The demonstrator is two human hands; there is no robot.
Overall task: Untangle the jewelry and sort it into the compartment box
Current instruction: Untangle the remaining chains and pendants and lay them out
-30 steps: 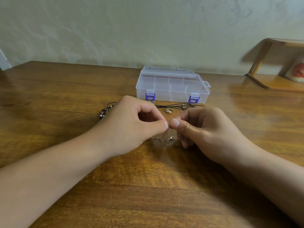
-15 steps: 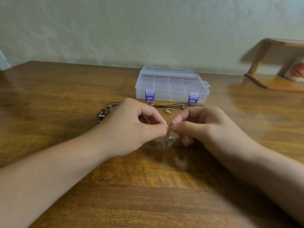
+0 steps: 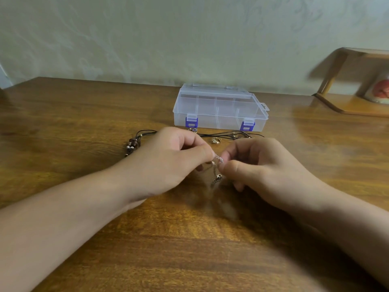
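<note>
Left hand [image 3: 170, 159] and right hand [image 3: 255, 165] thumbs no longer touching as a second ago, now slightly apart in front of the compartment box [image 3: 220, 107], thin chain [image 3: 216, 165] newly stretched between them, clasp end dangling lower

A silvery chain [image 3: 216, 165] glints before me on the grained brown surface [image 3: 84, 114]; beyond, my clear compartment box [image 3: 219, 108] shows blue-purple latches [image 3: 191, 122] beside a black cord [image 3: 229, 134] with dark brown beads [image 3: 131, 145].
</note>
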